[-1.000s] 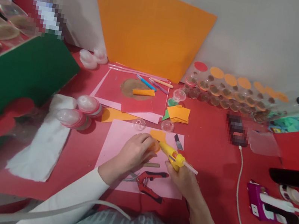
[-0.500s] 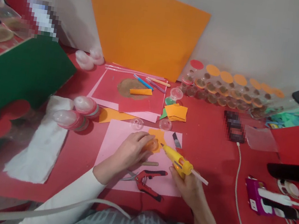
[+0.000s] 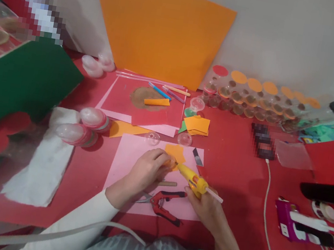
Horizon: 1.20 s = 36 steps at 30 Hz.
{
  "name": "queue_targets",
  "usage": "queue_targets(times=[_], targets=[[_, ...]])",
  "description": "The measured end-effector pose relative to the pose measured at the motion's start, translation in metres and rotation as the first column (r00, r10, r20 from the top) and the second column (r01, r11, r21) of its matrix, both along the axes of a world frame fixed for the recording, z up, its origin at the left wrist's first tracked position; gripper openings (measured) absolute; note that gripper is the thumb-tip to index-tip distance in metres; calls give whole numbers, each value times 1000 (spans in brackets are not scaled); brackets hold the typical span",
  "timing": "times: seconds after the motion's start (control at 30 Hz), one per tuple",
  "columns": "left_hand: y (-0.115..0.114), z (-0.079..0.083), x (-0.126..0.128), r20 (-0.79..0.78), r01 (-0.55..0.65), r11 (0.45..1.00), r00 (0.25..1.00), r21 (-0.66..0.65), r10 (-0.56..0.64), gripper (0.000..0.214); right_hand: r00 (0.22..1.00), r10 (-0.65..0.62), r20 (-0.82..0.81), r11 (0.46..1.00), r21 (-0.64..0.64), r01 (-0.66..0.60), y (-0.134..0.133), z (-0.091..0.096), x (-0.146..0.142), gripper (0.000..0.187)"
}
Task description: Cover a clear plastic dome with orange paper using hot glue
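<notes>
My right hand (image 3: pixel 205 205) is wrapped round the handle of a yellow hot glue gun (image 3: pixel 192 177), with a white glue stick poking from its back end. The gun's tip meets the edge of a small clear plastic lid (image 3: pixel 171 162). My left hand (image 3: pixel 147 166) grips that lid, its fingers covering most of it. Under the lid lies an orange paper piece (image 3: pixel 178 152) on a pink sheet (image 3: pixel 123 160). Red-handled pruning shears (image 3: pixel 159 204) and a short brown stick (image 3: pixel 168 183) rest on the same sheet, just below my hands.
Two clear lids (image 3: pixel 184 139) and stacked orange squares (image 3: pixel 197 125) lie beyond the sheet. Stacked clear cups (image 3: pixel 93 119) and white tissue (image 3: pixel 43 164) are left. Rows of cups (image 3: pixel 247 99) stand at the back right. A purple power strip (image 3: pixel 286 220) sits far right; a white cable crosses in front.
The glue gun has moved left and slightly down, bringing its tip to the lid. My left hand has tilted the lid a little towards the gun.
</notes>
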<state>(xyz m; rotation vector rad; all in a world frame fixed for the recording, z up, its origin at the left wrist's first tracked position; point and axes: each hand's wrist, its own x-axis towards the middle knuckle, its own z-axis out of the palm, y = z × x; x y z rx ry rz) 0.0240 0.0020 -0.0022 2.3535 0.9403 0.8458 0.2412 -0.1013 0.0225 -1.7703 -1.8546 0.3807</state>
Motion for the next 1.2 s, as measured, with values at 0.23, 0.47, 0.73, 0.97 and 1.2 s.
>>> queue_targets(times=[0.23, 0.47, 0.73, 0.97, 1.2], targets=[[0, 3, 2, 43, -34, 999, 999, 11, 33, 39, 1000, -13, -19, 1000, -26, 13, 16, -9, 2, 23], [2, 8, 1, 40, -12, 1000, 999, -6, 13, 45, 999, 27, -23, 998, -60, -29, 1, -8, 14, 23], [2, 10, 2, 31, -21, 1000, 999, -21, 22, 30, 1000, -3, 24, 997, -72, 4, 18, -12, 4, 22], [2, 6, 1, 43, -12, 1000, 999, 28, 11, 43, 997, -32, 68, 999, 9, 31, 14, -14, -1, 22], [3, 0, 0, 38, -9, 997, 999, 81, 6, 36, 996, -38, 83, 997, 68, 32, 10, -24, -2, 24]])
